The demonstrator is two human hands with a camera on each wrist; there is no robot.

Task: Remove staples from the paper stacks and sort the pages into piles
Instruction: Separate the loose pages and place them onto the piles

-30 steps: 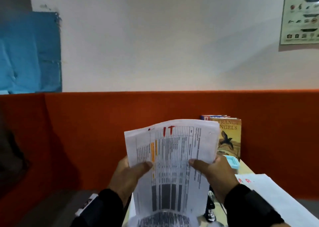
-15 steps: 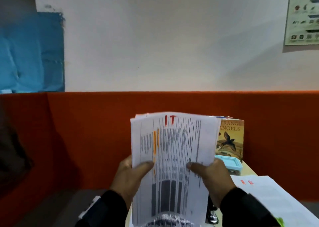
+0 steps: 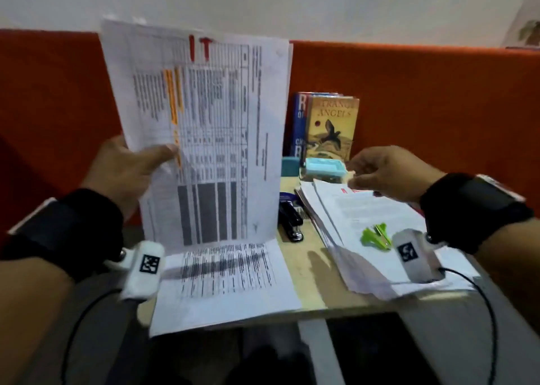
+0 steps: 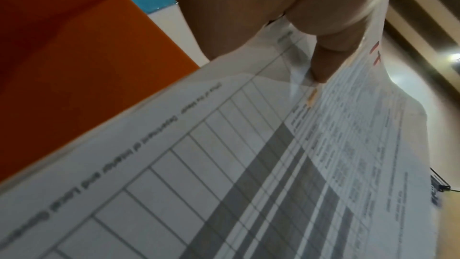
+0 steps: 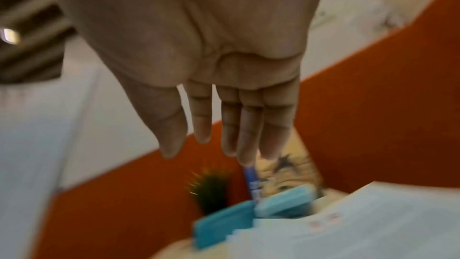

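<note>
Paper is standing upright at centre-left of the head view: the left hand (image 3: 125, 168) is pinching a stack of printed pages (image 3: 204, 139) at its left edge, thumb across the front, fingers (image 4: 323, 62) behind. The stack is rising above the grip, long axis near vertical and leaning slightly left, red "IT" at the top, its bottom edge meeting a flat printed sheet (image 3: 225, 282) on the desk (image 3: 309, 270). The right hand (image 3: 388, 177) is hovering at middle right, fingers relaxed and holding nothing (straight in the wrist view), above a second paper pile (image 3: 374, 218) marked in red. A green staple remover (image 3: 377, 235) is lying on that pile; a black stapler (image 3: 289, 218) is sitting between the stacks. Books (image 3: 330, 127) and a light blue box (image 3: 324, 168) are standing against the orange partition (image 3: 438, 106), pale wall above
</note>
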